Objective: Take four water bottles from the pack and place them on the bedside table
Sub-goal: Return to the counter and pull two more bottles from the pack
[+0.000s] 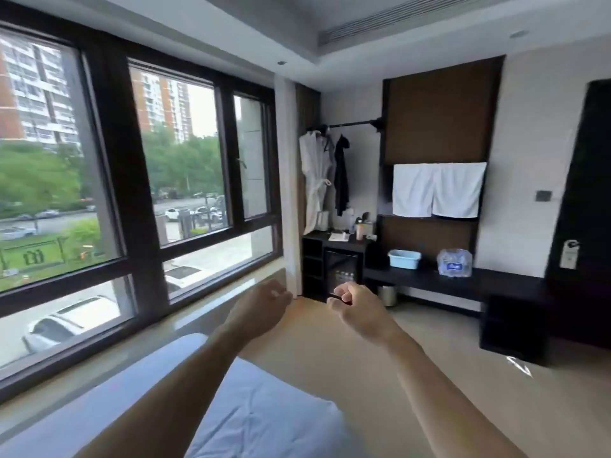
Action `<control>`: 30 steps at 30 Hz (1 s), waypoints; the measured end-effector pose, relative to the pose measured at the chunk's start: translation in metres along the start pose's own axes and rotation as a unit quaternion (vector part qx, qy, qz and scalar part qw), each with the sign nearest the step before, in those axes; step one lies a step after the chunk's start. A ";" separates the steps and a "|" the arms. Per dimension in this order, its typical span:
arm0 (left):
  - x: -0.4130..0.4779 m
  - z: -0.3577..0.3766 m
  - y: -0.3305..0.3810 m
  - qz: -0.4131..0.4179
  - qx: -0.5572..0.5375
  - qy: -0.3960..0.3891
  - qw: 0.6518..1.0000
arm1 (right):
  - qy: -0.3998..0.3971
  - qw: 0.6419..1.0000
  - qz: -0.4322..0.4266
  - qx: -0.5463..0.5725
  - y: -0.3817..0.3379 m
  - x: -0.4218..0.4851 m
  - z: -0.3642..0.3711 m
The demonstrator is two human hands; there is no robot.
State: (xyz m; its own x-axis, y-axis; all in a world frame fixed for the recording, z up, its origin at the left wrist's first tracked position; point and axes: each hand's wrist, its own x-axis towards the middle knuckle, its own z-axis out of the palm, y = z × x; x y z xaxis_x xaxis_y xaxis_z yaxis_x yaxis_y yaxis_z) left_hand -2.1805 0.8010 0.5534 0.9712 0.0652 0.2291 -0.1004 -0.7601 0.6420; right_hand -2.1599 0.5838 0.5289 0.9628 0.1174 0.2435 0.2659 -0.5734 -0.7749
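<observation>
A shrink-wrapped pack of water bottles (454, 262) with a blue label stands on the long dark bench (496, 284) against the far wall, right of centre. My left hand (261, 304) and my right hand (358, 309) are stretched out in front of me at mid-frame, far short of the pack. Both hold nothing. The fingers of each hand are loosely curled, with a gap between thumb and fingers. No bedside table is in view.
A light blue plastic basin (404, 258) sits on the bench left of the pack. A white bed corner (251, 414) lies at bottom left. A small metal bin (386, 295) stands under the bench, next to a dark minibar cabinet (337, 262). Large windows fill the left wall.
</observation>
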 end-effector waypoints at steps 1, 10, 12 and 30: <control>0.016 0.024 0.022 0.017 -0.005 -0.004 1.000 | 0.012 1.000 0.014 -0.008 0.023 0.007 -0.026; 0.192 0.281 0.217 0.101 -0.064 -0.121 0.985 | 0.120 0.978 0.151 -0.075 0.254 0.083 -0.276; 0.231 0.322 0.240 0.101 -0.064 -0.143 0.982 | 0.134 0.975 0.162 -0.076 0.294 0.110 -0.303; 0.738 0.603 0.375 0.128 -0.095 -0.182 0.970 | 0.194 0.964 0.168 -0.076 0.559 0.558 -0.501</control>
State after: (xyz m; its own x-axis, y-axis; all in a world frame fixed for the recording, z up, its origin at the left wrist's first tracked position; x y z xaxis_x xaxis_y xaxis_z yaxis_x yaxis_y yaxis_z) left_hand -1.3708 0.1743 0.5217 0.9179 -0.3686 0.1471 -0.3522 -0.5859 0.7298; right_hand -1.4981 -0.0775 0.5239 0.8950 -0.3901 0.2161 -0.0957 -0.6413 -0.7613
